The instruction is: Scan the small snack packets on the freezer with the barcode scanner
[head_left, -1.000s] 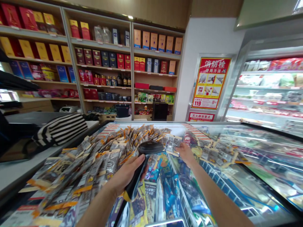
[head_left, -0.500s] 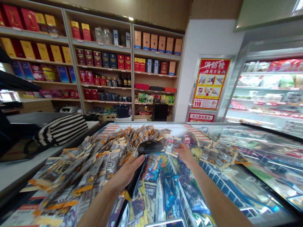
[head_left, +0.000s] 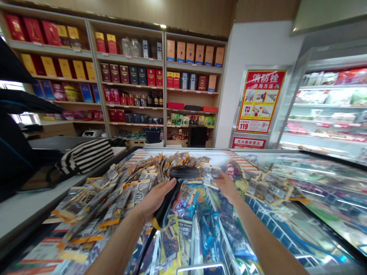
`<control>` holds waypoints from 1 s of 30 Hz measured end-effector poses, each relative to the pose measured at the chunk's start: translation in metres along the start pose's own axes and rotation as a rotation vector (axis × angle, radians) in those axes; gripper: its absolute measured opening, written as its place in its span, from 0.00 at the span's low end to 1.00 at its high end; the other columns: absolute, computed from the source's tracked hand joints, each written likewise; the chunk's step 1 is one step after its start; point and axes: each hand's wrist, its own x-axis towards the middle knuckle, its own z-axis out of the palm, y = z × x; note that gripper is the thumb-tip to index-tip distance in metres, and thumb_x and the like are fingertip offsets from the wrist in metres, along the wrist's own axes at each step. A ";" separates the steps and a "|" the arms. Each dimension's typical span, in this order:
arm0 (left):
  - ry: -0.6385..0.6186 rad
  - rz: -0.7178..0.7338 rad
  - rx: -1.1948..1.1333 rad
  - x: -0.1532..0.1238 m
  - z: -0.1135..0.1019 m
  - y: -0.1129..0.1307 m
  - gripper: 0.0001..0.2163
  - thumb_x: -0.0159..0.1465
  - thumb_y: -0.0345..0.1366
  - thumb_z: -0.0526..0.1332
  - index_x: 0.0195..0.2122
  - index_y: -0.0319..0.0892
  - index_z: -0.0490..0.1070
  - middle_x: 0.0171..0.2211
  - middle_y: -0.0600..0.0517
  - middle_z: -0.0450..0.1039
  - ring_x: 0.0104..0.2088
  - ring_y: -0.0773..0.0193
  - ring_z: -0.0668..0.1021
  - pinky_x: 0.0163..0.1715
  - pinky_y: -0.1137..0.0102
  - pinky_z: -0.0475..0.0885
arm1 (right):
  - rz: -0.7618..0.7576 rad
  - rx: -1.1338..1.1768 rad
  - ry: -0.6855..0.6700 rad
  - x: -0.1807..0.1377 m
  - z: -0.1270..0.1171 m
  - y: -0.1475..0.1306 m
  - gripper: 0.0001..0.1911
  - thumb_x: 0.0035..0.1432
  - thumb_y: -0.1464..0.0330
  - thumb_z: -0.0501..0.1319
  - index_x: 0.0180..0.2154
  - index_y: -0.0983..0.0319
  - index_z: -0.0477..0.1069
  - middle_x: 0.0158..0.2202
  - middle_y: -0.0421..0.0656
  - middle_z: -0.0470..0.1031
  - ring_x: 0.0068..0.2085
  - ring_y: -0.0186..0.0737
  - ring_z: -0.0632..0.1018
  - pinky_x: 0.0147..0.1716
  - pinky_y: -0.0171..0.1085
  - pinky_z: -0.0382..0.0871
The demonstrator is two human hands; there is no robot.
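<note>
My left hand (head_left: 156,200) is closed round the grip of a black handheld barcode scanner (head_left: 183,173), whose head points at a small clear packet (head_left: 209,175). That packet is pinched in the fingers of my right hand (head_left: 228,187), held just right of the scanner head. Both hands hover over a glass-topped chest freezer (head_left: 286,229). A heap of similar clear packets with orange strips (head_left: 114,194) lies on the glass to the left. A smaller spread of packets (head_left: 266,189) lies to the right.
A striped bag (head_left: 84,156) rests on the grey counter (head_left: 17,214) at left. Wooden shelves of boxed goods (head_left: 129,76) fill the back wall. A red poster (head_left: 260,101) hangs beside an open chiller cabinet (head_left: 329,110) at right. Coloured snack bags show inside the freezer.
The view has shifted slightly, moving the scene rightward. Both hands keep their hold, and the scanner head and packet stay close together.
</note>
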 end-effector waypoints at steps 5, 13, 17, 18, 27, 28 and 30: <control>0.031 0.040 -0.094 -0.007 -0.013 0.002 0.13 0.53 0.44 0.52 0.30 0.38 0.65 0.20 0.54 0.66 0.17 0.73 0.66 0.18 0.77 0.60 | 0.080 0.168 -0.002 -0.007 -0.005 -0.024 0.10 0.41 0.63 0.54 0.27 0.63 0.60 0.21 0.38 0.67 0.23 0.33 0.68 0.22 0.31 0.59; 0.010 0.098 -0.230 -0.016 -0.033 0.005 0.15 0.55 0.44 0.50 0.38 0.40 0.64 0.20 0.53 0.66 0.17 0.73 0.66 0.19 0.76 0.61 | -0.026 -0.524 -0.229 -0.032 0.053 -0.037 0.06 0.38 0.68 0.55 0.15 0.63 0.61 0.15 0.38 0.64 0.21 0.31 0.65 0.18 0.29 0.51; 0.006 0.077 -0.213 -0.011 -0.031 -0.001 0.14 0.55 0.42 0.51 0.38 0.39 0.63 0.21 0.52 0.67 0.18 0.73 0.66 0.19 0.76 0.61 | -0.014 -0.650 -0.207 -0.022 0.048 -0.021 0.06 0.37 0.69 0.55 0.14 0.62 0.61 0.14 0.37 0.63 0.20 0.30 0.65 0.17 0.29 0.49; 0.006 0.074 -0.212 -0.011 -0.031 -0.002 0.14 0.55 0.42 0.51 0.38 0.38 0.63 0.21 0.52 0.67 0.18 0.73 0.66 0.18 0.76 0.61 | 0.015 -0.634 -0.202 -0.019 0.040 -0.019 0.06 0.36 0.70 0.55 0.13 0.62 0.60 0.12 0.37 0.62 0.19 0.30 0.64 0.17 0.29 0.48; 0.072 0.054 -0.181 -0.013 -0.027 -0.002 0.13 0.54 0.43 0.53 0.34 0.39 0.64 0.21 0.53 0.68 0.17 0.72 0.67 0.17 0.76 0.62 | 0.192 0.010 -0.242 -0.020 -0.005 -0.042 0.11 0.40 0.62 0.54 0.17 0.61 0.56 0.10 0.32 0.55 0.13 0.26 0.57 0.13 0.28 0.47; 0.076 0.051 -0.168 -0.012 -0.027 -0.002 0.13 0.54 0.43 0.53 0.33 0.39 0.65 0.21 0.53 0.68 0.17 0.72 0.68 0.18 0.76 0.62 | 0.185 0.048 -0.254 -0.022 0.000 -0.044 0.11 0.41 0.61 0.54 0.18 0.61 0.56 0.10 0.32 0.55 0.13 0.26 0.57 0.13 0.28 0.48; 0.071 0.044 -0.150 -0.011 -0.026 -0.003 0.13 0.53 0.44 0.53 0.33 0.39 0.65 0.21 0.53 0.68 0.17 0.72 0.68 0.18 0.76 0.62 | 0.152 0.016 -0.297 -0.024 0.013 -0.042 0.10 0.41 0.62 0.54 0.18 0.61 0.57 0.11 0.32 0.56 0.14 0.27 0.59 0.14 0.28 0.49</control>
